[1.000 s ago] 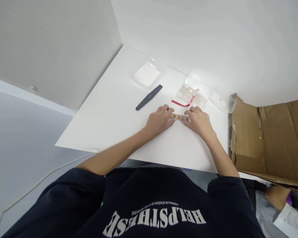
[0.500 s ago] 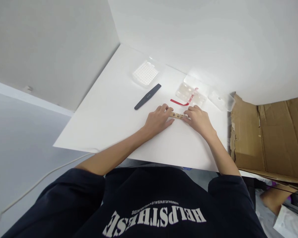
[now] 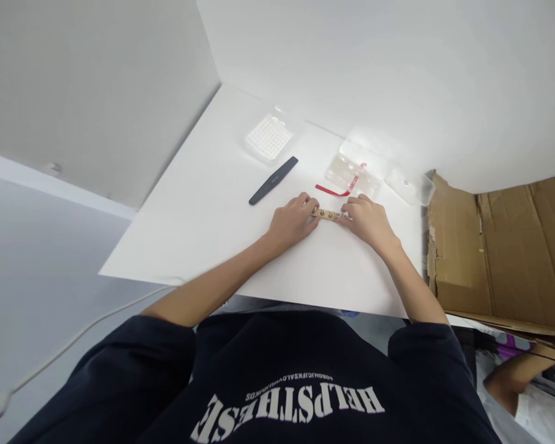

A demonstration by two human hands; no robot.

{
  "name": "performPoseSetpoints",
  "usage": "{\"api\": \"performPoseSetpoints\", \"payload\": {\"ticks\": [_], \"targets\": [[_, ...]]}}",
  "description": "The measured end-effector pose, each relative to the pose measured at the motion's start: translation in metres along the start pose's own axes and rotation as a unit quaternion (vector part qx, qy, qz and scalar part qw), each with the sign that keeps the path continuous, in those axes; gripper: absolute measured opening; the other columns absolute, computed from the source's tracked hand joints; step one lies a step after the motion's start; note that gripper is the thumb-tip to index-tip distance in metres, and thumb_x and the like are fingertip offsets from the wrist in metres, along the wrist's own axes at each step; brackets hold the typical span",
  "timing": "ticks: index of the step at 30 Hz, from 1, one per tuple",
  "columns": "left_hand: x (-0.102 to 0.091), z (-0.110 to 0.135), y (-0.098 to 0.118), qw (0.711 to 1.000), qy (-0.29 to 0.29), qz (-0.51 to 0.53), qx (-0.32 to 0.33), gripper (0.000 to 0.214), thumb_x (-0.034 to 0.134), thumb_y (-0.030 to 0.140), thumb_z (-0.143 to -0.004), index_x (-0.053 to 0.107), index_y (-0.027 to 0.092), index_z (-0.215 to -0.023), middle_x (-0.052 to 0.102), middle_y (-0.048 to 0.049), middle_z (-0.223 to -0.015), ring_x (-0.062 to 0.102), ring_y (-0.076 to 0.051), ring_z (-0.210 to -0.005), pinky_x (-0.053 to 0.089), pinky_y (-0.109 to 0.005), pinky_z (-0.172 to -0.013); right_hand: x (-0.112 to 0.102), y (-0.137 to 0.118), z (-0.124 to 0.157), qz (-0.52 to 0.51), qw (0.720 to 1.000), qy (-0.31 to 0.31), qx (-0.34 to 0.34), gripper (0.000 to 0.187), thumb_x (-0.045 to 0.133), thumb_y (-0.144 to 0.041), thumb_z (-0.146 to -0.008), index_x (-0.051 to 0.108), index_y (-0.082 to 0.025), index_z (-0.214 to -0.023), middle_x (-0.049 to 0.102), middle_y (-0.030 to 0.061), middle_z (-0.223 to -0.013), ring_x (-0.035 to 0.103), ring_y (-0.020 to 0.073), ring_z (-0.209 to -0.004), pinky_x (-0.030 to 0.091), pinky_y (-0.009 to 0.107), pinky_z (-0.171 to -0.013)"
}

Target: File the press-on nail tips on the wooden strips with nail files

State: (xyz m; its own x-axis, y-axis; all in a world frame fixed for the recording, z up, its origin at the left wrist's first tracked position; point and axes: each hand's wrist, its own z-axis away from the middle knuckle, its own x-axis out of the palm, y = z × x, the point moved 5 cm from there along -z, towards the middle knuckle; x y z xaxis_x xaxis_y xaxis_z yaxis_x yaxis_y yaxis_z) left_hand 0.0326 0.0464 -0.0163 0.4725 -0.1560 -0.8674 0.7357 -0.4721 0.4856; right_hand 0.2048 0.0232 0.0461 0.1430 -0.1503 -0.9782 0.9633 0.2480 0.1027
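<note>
Nearest the camera is the person's dark printed shirt [image 3: 277, 394], with both bare forearms running up and away from it toward the wooden strip [image 3: 330, 214]; well to the right of the strip and nearer the camera, another person's arm [image 3: 509, 379] shows below a sheet of cardboard [image 3: 499, 246]. The strip lies flat on the white tabletop [image 3: 203, 216], its long axis running left to right between the two hands, a row of small studs along its top; the left hand [image 3: 292, 221] closes on its left end and the right hand [image 3: 369, 221] on its right end, so neither is the nearer. Both hands are palm-down, wrists low over the tabletop, fingers [image 3: 306, 202] curled narrow and pinching the strip's ends. Just beyond the strip lies a red band [image 3: 333, 190], reaching up to a clear blister pack [image 3: 351, 172]; beyond and left of the strip a dark nail file [image 3: 274, 180] lies slantwise; beyond and right of the strip sits a small clear tub [image 3: 409, 185]; farthest from the strip, back-left, is a clear tray of white grid cells [image 3: 268, 137].
</note>
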Motion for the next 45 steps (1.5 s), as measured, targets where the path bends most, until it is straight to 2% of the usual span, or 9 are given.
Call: {"api": "performPoseSetpoints", "payload": {"ticks": [15,20,23,27,29,31,34,39,45], "targets": [[0.000,0.000,0.000,1.000,-0.003,-0.004,0.004,0.022,0.062,0.030,-0.100,0.065,0.022,-0.120,0.067,-0.0101,-0.125,0.069,-0.027,-0.102,0.039,-0.031,-0.053,-0.001,-0.001,-0.003,-0.003,1.000,-0.011,-0.005,0.015,0.069,-0.032,-0.103,0.077,-0.019,-0.103,0.076,0.0097,-0.105,0.063,0.0256,-0.105,0.033,0.034,-0.061],[0.000,0.000,0.001,1.000,-0.010,-0.005,-0.002,0.023,0.060,0.031,-0.101,0.065,0.023,-0.122,0.065,-0.0098,-0.127,0.068,-0.026,-0.104,0.045,-0.031,-0.057,-0.002,-0.003,-0.002,-0.013,1.000,-0.006,-0.002,0.014,0.071,-0.033,-0.101,0.077,-0.020,-0.104,0.076,0.0101,-0.105,0.063,0.0270,-0.104,0.035,0.033,-0.061],[-0.001,0.000,0.002,1.000,-0.017,0.004,-0.006,0.024,0.060,0.033,-0.102,0.064,0.023,-0.124,0.064,-0.0099,-0.129,0.067,-0.026,-0.106,0.048,-0.031,-0.062,-0.012,0.004,0.006,-0.049,0.998,0.026,0.011,0.022,0.075,-0.041,-0.098,0.077,-0.021,-0.109,0.076,0.0095,-0.103,0.064,0.0289,-0.104,0.037,0.034,-0.061],[-0.003,0.000,0.004,1.000,-0.028,0.003,-0.007,0.024,0.059,0.033,-0.104,0.063,0.022,-0.125,0.063,-0.0105,-0.131,0.067,-0.026,-0.106,0.045,-0.031,-0.060,-0.033,0.027,0.026,-0.098,0.987,0.124,0.032,0.036,0.071,-0.053,-0.098,0.076,-0.025,-0.121,0.073,0.0090,-0.099,0.064,0.0305,-0.101,0.041,0.035,-0.065],[-0.003,0.000,0.004,1.000,-0.027,-0.001,-0.006,0.023,0.059,0.032,-0.104,0.063,0.021,-0.124,0.064,-0.0100,-0.131,0.067,-0.025,-0.106,0.042,-0.031,-0.058,-0.036,0.040,0.035,-0.138,0.978,0.156,0.034,0.044,0.068,-0.059,-0.098,0.076,-0.025,-0.125,0.071,0.0080,-0.094,0.064,0.0285,-0.093,0.043,0.036,-0.068],[-0.003,-0.001,0.004,1.000,-0.025,-0.001,-0.005,0.022,0.059,0.031,-0.104,0.063,0.021,-0.123,0.064,-0.0096,-0.130,0.067,-0.025,-0.105,0.040,-0.031,-0.056,-0.028,0.051,0.041,-0.187,0.964,0.183,0.040,0.047,0.067,-0.061,-0.098,0.076,-0.025,-0.125,0.069,0.0058,-0.090,0.062,0.0235,-0.081,0.046,0.036,-0.070],[-0.002,-0.001,0.003,1.000,-0.026,0.003,-0.005,0.022,0.059,0.031,-0.103,0.064,0.022,-0.122,0.064,-0.0093,-0.129,0.067,-0.025,-0.105,0.042,-0.032,-0.057,-0.004,0.064,0.042,-0.275,0.928,0.245,0.054,0.045,0.069,-0.059,-0.096,0.078,-0.023,-0.121,0.064,0.0009,-0.079,0.054,0.0170,-0.067,0.048,0.035,-0.070],[-0.001,0.000,0.002,1.000,-0.009,0.007,0.001,0.023,0.060,0.034,-0.103,0.064,0.023,-0.123,0.065,-0.0079,-0.129,0.068,-0.024,-0.104,0.041,-0.032,-0.057,0.043,0.085,0.037,-0.382,0.852,0.322,0.154,0.046,0.060,-0.056,-0.099,0.080,-0.017,-0.114,0.068,0.0037,-0.080,0.055,0.0168,-0.068,0.048,0.032,-0.065],[0.000,0.000,-0.004,1.000,-0.018,0.010,-0.012,0.024,0.061,0.034,-0.101,0.064,0.025,-0.122,0.066,-0.0059,-0.128,0.070,-0.024,-0.104,0.041,-0.031,-0.058,0.064,0.105,0.043,-0.387,0.828,0.352,0.201,0.046,0.056,-0.055,-0.100,0.081,-0.018,-0.109,0.071,0.0046,-0.080,0.058,0.0176,-0.069,0.049,0.032,-0.067]]}}
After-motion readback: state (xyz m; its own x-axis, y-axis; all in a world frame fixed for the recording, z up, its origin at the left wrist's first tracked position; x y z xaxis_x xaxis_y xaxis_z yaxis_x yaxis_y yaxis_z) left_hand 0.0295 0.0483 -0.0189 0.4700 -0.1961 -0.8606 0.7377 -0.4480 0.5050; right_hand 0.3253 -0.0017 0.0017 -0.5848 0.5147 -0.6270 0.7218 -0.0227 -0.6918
